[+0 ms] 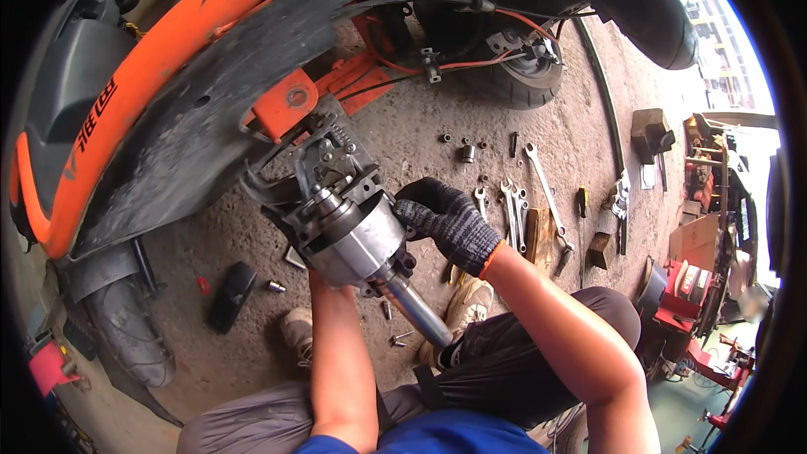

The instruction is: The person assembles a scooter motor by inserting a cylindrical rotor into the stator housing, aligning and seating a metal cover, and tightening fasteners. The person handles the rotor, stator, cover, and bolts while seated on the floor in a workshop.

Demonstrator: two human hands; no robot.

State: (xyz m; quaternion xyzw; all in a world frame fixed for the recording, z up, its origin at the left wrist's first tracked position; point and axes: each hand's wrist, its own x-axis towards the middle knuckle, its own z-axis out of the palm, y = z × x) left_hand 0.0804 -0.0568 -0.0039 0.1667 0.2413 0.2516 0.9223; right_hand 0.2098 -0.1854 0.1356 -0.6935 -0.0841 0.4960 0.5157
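A silver metal cylinder with a ringed collar sits in front of me, tilted, at a dark bracket under the orange-and-grey scooter. From its lower end a smooth steel shaft points down toward my shoe. My right hand, in a dark grey knit glove with an orange cuff, is closed with its fingers curled at the cylinder's right edge. My left forearm reaches up beneath the cylinder. The left hand itself is hidden behind the metal, so its fingers do not show.
Several wrenches, sockets and a yellow-handled screwdriver lie on the concrete at right. A wood block is among them. A rear wheel stands beyond, a black hose crosses the floor, and a black box-like piece lies left.
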